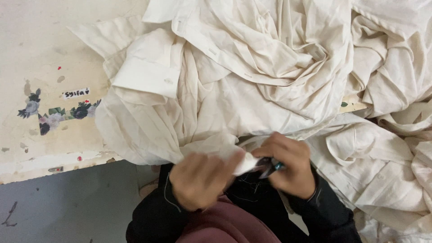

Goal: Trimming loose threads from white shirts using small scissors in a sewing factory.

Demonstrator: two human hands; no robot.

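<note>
1. Head view, looking down: your left hand (200,177) is blurred, curled with the fingers pinched on a small folded edge of cream cloth (243,163) at the near edge of the pile.
2. Your right hand (288,166) sits just right of it, closed around a small dark tool with a teal tip (271,167); what kind of tool it is cannot be told, since the fingers cover most of it. The tool's tip meets the pinched cloth edge between your two hands.
3. Both wrists come out of dark sleeves (324,216), and a maroon garment (225,225) shows below them, nearest to you.
4. The pinched edge belongs to a cream shirt (216,90) spread crumpled across the table, directly beyond your hands. Its buttoned cuff (150,72) lies at the far left of the heap, and a placket with buttonholes (225,58) runs across the upper middle.
5. More cream garments (391,135) are heaped to the right, spilling over the table edge towards you.
6. The worn off-white table (40,45) shows bare at the left, with floral stickers (54,114) and a small label near its near edge.
7. Grey floor (67,207) lies below the table at the near left.
</note>
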